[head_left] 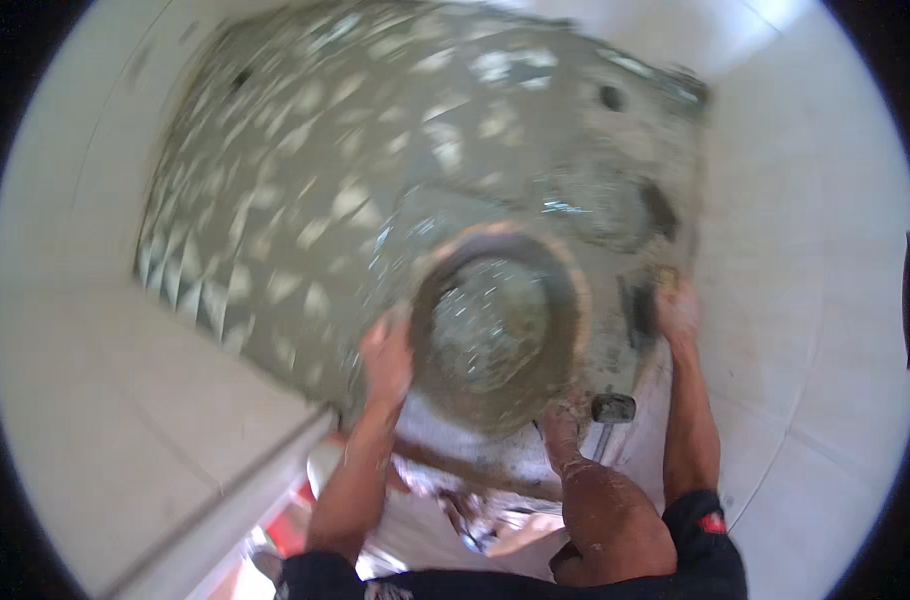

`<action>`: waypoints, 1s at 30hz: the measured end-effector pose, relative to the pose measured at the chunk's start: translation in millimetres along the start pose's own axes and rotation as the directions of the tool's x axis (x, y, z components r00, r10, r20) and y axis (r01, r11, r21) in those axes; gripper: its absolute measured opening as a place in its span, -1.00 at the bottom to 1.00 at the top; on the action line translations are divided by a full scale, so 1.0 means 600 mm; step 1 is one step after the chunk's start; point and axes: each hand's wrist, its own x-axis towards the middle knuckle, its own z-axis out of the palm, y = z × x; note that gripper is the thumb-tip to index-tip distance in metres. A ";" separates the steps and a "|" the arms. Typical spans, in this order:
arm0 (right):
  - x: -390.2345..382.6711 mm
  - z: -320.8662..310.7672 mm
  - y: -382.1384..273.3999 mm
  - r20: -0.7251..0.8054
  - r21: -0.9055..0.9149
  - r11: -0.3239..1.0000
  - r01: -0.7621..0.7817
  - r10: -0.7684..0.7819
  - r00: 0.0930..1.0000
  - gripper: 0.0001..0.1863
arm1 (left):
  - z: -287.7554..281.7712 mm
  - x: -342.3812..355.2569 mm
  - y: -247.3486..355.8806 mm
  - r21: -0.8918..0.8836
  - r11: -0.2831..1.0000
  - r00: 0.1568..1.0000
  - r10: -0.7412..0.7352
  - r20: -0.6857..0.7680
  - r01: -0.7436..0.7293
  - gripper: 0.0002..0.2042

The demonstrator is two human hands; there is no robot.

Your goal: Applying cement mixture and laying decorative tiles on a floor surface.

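Note:
A round, mud-coated tub [578, 315] of wet grey mix [485, 325] stands in the middle, blurred. My left hand [385, 355] is closed at the left side of its rim, gripping it. My right hand [677, 310] is closed on a trowel [637, 312] with a yellowish handle and dark blade, low by the right wall, right of the tub. A small dark block-like object [613, 408] lies beside my bare foot [560, 430], below the tub's right side.
Wet grey mortar [305, 170] with pale angular pieces covers the floor, with a dark round hole [611, 98] at the back right. Pale tiled walls [805, 300] surround it. A tiled ledge [175, 380] is at left; a white round object [323, 462] sits by my left forearm.

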 end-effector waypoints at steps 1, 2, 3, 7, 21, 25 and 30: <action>-0.010 -0.007 -0.006 -0.036 -0.051 0.995 0.085 -0.087 0.996 -0.54 | -0.007 -0.006 -0.001 0.222 0.974 0.999 0.044 -0.014 -0.039 -0.60; -0.022 -0.006 0.002 -0.140 0.070 0.987 0.142 -0.131 0.981 -0.48 | -0.005 -0.001 0.057 0.011 0.969 0.968 -0.248 0.040 0.248 -0.61; -0.007 -0.009 0.044 -0.073 0.016 0.975 0.220 -0.218 0.973 -0.45 | 0.000 0.003 0.053 0.053 0.981 0.982 -0.189 0.018 0.187 -0.61; -0.006 0.003 0.028 -0.051 -0.021 0.965 0.262 -0.262 0.964 -0.42 | 0.005 0.007 0.025 -0.051 0.996 0.997 -0.076 -0.020 0.075 -0.59; -0.093 -0.172 -0.067 0.186 0.355 0.934 -0.034 -0.035 0.982 -0.46 | -0.067 -0.056 0.072 0.020 0.892 0.892 -0.450 -0.055 0.451 -0.41; -0.186 -0.378 -0.149 0.273 0.526 0.850 -0.033 -0.133 0.953 -0.55 | -0.078 -0.134 0.137 0.039 0.759 0.760 -0.650 -0.019 0.650 -0.27; -0.250 -0.422 -0.291 0.453 0.364 0.786 0.500 -0.618 0.642 -0.49 | -0.061 -0.210 0.229 -0.378 0.677 0.721 -0.692 -0.033 0.632 -0.43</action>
